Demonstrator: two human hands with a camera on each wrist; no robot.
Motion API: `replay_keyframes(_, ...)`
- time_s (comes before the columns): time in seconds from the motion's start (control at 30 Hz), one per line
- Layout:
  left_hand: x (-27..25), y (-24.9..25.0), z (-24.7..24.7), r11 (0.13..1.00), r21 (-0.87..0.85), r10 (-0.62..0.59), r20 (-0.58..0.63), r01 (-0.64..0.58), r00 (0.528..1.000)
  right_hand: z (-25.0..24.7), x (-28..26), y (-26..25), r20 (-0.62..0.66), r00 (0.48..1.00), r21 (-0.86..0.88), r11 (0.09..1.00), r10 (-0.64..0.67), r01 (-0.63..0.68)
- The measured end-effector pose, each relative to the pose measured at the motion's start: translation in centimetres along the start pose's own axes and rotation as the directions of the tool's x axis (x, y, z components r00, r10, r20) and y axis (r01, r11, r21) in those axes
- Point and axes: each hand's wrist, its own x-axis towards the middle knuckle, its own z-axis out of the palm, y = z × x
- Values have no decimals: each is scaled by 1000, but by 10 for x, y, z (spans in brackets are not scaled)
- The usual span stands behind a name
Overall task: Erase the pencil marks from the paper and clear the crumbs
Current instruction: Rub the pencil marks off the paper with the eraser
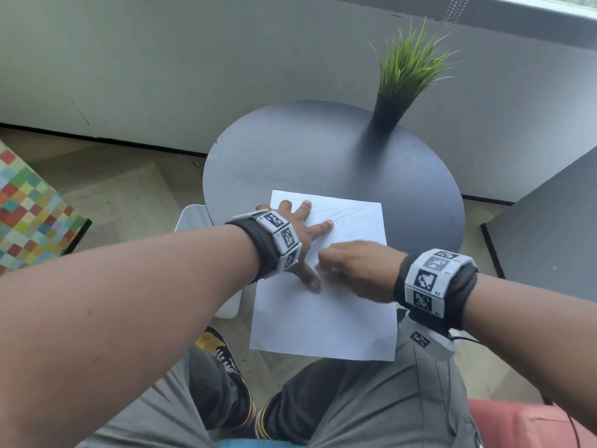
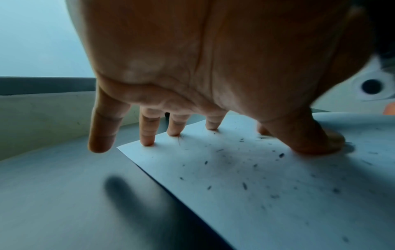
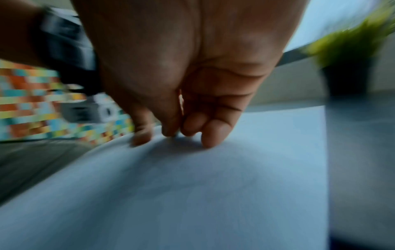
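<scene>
Dotting the paper (image 2: 245,177), crumbs (image 2: 244,185) seemingly escape head view.

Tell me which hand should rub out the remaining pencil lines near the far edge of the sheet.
Right. The right hand is free to move, its curled fingertips on the paper; no eraser shows. The left hand lies spread, pinning the sheet on the table.

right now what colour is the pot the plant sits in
Black pot, clearest in the head view.
</scene>
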Motion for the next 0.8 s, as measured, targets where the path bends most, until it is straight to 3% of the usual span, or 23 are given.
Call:
replay_keyframes(0.07,1,-1,0,1000,5,7,6,-7,1000,1,2,5,20,999,-18,999,-44,45)
replay_keyframes(0.17,3,-2,0,1000,6,10,14,-10,1000,-10,14,33,-148,980,-71,987,130,-141)
replay_keyframes(0.2,3,-3,0,1000,9,11,17,-11,1000,-10,15,35,-162,977,-74,986,137,-150)
replay_keyframes(0.33,4,-7,1,999,14,31,31,-32,999,6,3,3,10,991,-26,991,-132,132)
replay_keyframes(0.37,4,-8,2,999,13,36,30,-37,999,6,2,5,6,989,-12,989,-144,144)
replay_keyframes(0.5,4,-9,3,999,10,41,16,-41,999,-8,17,31,-186,975,-44,990,123,-133)
replay_keyframes(0.53,4,-9,4,999,12,39,16,-40,999,-6,18,29,-205,970,-48,989,130,-143)
replay_keyframes(0.67,2,-8,3,999,17,39,28,-40,999,10,0,-4,-8,995,-33,995,-99,99)
replay_keyframes(0.7,2,-8,2,999,18,41,28,-41,999,7,-1,-2,3,995,-13,995,-98,98)
replay_keyframes(0.8,4,-8,3,999,15,42,23,-42,999,-9,11,25,-155,979,-36,989,133,-140)
